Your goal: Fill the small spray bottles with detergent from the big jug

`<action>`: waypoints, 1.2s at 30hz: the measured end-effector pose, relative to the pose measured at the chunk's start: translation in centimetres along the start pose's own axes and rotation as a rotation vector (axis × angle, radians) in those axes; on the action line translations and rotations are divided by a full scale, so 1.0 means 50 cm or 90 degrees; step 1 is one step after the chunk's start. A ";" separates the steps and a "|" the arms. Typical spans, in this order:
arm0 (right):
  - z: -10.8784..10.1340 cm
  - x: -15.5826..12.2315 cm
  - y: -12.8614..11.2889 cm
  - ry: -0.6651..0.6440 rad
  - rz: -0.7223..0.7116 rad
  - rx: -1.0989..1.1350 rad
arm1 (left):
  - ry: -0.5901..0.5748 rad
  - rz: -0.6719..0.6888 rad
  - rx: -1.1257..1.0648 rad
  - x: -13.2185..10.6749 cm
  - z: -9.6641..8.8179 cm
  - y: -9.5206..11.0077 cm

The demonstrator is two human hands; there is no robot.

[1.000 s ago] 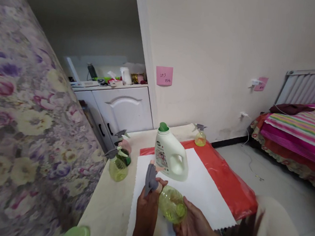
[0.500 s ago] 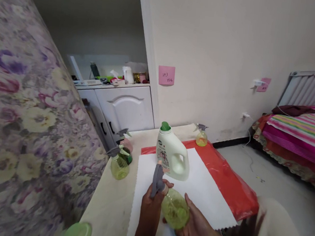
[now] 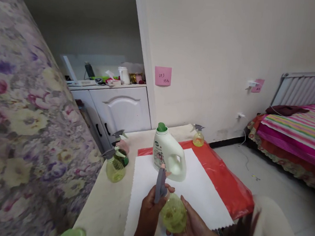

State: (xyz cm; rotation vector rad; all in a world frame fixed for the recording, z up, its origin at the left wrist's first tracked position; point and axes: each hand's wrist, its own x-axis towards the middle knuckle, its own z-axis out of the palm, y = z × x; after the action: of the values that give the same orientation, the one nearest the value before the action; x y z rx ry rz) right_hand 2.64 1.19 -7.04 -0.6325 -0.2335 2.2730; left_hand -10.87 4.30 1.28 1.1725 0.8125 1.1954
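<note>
A translucent yellow-green spray bottle (image 3: pixel 174 213) is between my two hands, tilted, with its grey trigger head leaning up and to the left. Fingers of my left hand (image 3: pixel 149 211) wrap the neck just under the trigger head. Around the right side and underside of the round body curls my right hand (image 3: pixel 192 227). Just beyond them a pale green detergent jug (image 3: pixel 167 154) with a dark green spout stands upright on a white sheet (image 3: pixel 143 203). The sheet lies partly over red plastic (image 3: pixel 224 177) on the table.
Several other spray bottles stand on the table: a yellow-green one (image 3: pixel 115 170) at the left and a small yellow one (image 3: pixel 198 138) at the back right. A green lid-like round thing (image 3: pixel 73 235) sits at the near left. Floral curtain (image 3: pixel 19 118) borders the left side.
The view has shifted slightly, so the room appears a little further left. The spray bottle is turned somewhat more upright in my hands, both of which keep their hold.
</note>
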 end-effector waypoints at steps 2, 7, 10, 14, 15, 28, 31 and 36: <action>0.001 -0.002 0.000 -0.013 -0.009 0.005 | 0.011 0.001 0.003 0.001 -0.001 -0.004; 0.003 -0.006 0.000 -0.084 -0.109 0.014 | 0.026 0.006 0.016 0.005 -0.015 -0.018; -0.006 -0.004 -0.001 -0.084 -0.115 0.011 | 0.023 0.011 0.022 0.005 -0.018 -0.016; -0.019 0.001 -0.002 -0.032 -0.033 -0.052 | 0.011 0.020 0.030 0.000 -0.006 -0.003; -0.021 0.001 -0.003 -0.019 -0.018 -0.070 | 0.014 0.021 0.032 -0.001 -0.003 -0.001; -0.006 -0.001 0.003 -0.037 -0.048 -0.035 | 0.026 0.008 0.018 0.004 -0.009 -0.003; -0.011 0.002 0.003 -0.021 -0.030 -0.035 | 0.024 0.023 0.024 0.004 -0.006 -0.004; -0.010 -0.001 -0.002 -0.022 -0.012 -0.042 | -0.014 0.007 0.019 0.007 -0.015 -0.023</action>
State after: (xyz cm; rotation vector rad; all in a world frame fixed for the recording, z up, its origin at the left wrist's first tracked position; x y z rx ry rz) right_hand 2.97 1.20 -7.44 -0.6230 -0.3320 2.2675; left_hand -11.19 4.88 0.05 1.2142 0.8115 1.1809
